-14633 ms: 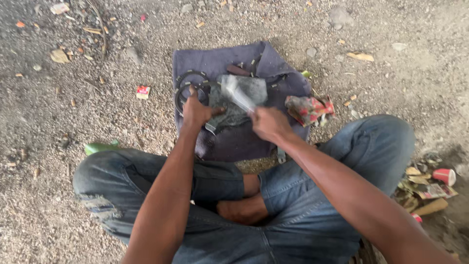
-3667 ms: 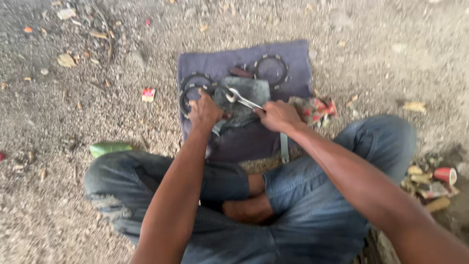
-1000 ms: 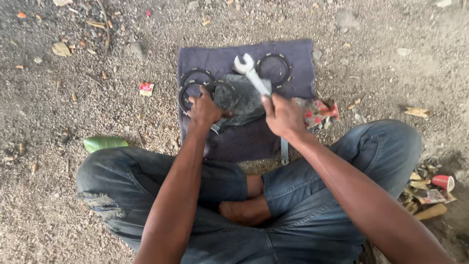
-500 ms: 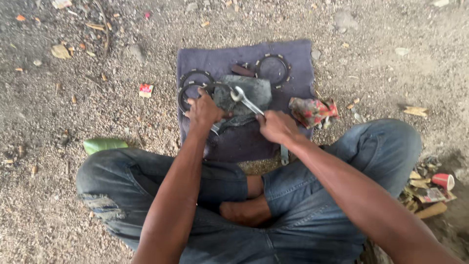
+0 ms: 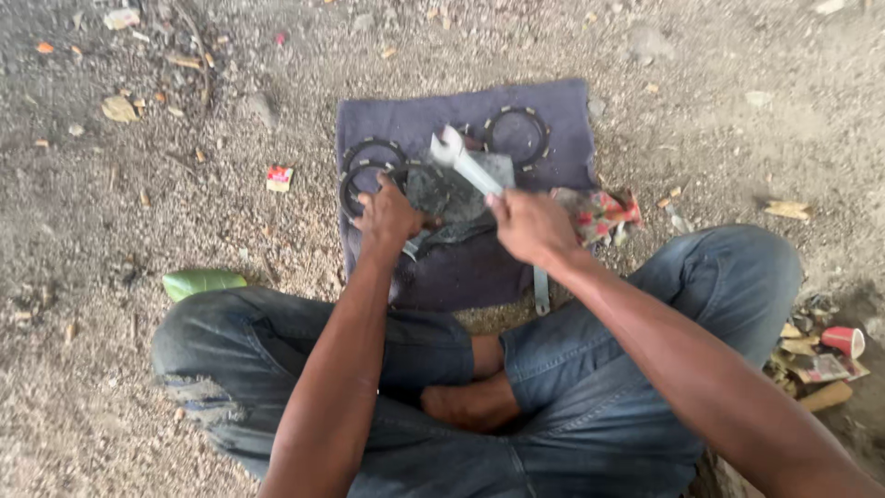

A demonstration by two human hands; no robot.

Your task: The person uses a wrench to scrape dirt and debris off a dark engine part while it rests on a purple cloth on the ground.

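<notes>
Right hand (image 5: 533,226) grips a wrench (image 5: 466,163) angled toward eleven o'clock, over the grey part (image 5: 452,194) (left hand's (image 5: 389,214) fingers pinning it).

Soft, even daylight; no glare or hard shadows. Dimmer along lower right corner. Motion blur on raised silver metal open-ended spanner (image 5: 468,164); gravel ground slightly soft overall.

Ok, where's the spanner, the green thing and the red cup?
spanner (image 5: 466,162), head view, on its shaft.
green thing (image 5: 203,282), head view, its middle, on the ground.
red cup (image 5: 843,340), head view, its side.
</notes>
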